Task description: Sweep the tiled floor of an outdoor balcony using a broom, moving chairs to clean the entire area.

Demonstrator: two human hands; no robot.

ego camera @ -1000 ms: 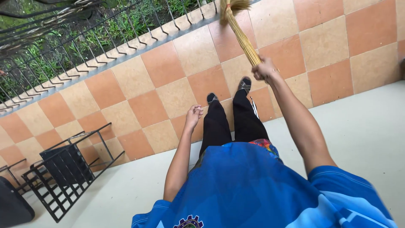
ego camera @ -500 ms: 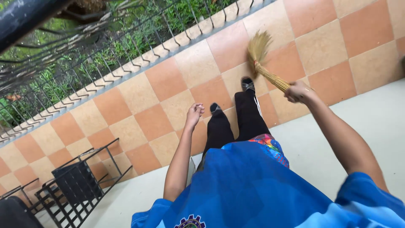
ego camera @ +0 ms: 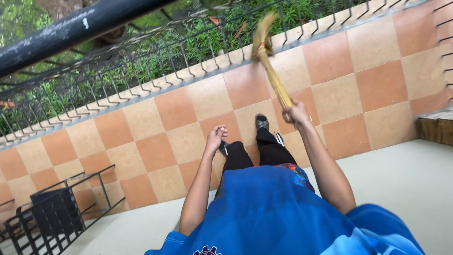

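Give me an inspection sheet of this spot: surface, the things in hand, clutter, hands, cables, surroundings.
Surface: checkered orange and beige tiled floor; pale smooth concrete strip nearer the camera.
Things in hand: straw-coloured bundled stick broom, bristles blurred, raised toward the railing.
Clutter: black wire-frame metal stand at lower left holding a dark pot.
Hands: right hand closed around the broom's handle end; left hand empty, loosely curled, hanging at the side.
Cables: nothing seen.
Surroundings: dark metal railing along the tile edge, green plants beyond it; thick dark pipe crossing the top left.
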